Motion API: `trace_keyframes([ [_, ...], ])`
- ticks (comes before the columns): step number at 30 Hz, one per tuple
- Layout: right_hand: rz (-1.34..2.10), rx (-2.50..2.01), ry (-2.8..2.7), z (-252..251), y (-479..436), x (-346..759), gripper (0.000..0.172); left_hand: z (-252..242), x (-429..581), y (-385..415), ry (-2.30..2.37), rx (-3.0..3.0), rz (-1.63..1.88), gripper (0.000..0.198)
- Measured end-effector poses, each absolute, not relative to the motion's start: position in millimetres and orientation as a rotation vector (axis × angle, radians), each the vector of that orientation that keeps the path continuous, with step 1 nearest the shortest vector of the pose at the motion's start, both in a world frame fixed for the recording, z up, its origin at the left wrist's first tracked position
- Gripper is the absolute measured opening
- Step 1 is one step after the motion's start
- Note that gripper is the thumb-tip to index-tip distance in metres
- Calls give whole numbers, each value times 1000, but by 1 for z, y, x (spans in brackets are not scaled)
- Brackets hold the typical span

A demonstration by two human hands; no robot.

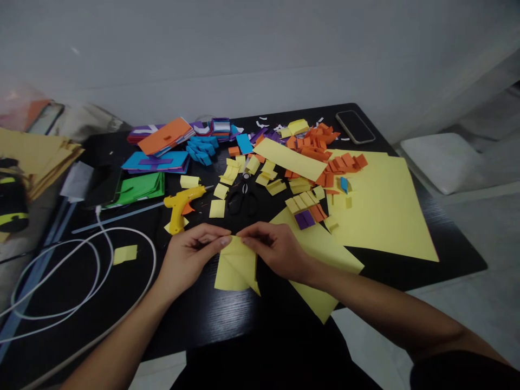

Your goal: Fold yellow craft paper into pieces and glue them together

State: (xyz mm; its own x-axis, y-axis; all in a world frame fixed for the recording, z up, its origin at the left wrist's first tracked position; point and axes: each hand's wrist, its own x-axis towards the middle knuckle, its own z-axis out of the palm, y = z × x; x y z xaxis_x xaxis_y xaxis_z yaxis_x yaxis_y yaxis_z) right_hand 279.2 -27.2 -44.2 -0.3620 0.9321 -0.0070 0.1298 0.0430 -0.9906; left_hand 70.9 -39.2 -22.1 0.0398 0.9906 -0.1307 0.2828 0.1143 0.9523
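Two hands meet over a black table (211, 319). At far left a white cable (81, 271) lies in loops, and a yellow glue gun (181, 206) rests just beyond my left hand (190, 257). That hand pinches the top corner of a folded yellow paper (238, 268) near the table's front edge. Black scissors (242, 197) lie behind it among cut strips. My right hand (276, 249) pinches the same corner, fingertips almost touching the left's. Further right spreads a large yellow sheet (382, 211), with a phone (355, 126) at the far corner.
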Motion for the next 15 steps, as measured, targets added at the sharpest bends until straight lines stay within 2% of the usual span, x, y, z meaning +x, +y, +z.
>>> trace_keyframes([
  [15,1341,-1083,-1677,-45,-26,280,15,-24,69,-38,1379,1319,912,16],
])
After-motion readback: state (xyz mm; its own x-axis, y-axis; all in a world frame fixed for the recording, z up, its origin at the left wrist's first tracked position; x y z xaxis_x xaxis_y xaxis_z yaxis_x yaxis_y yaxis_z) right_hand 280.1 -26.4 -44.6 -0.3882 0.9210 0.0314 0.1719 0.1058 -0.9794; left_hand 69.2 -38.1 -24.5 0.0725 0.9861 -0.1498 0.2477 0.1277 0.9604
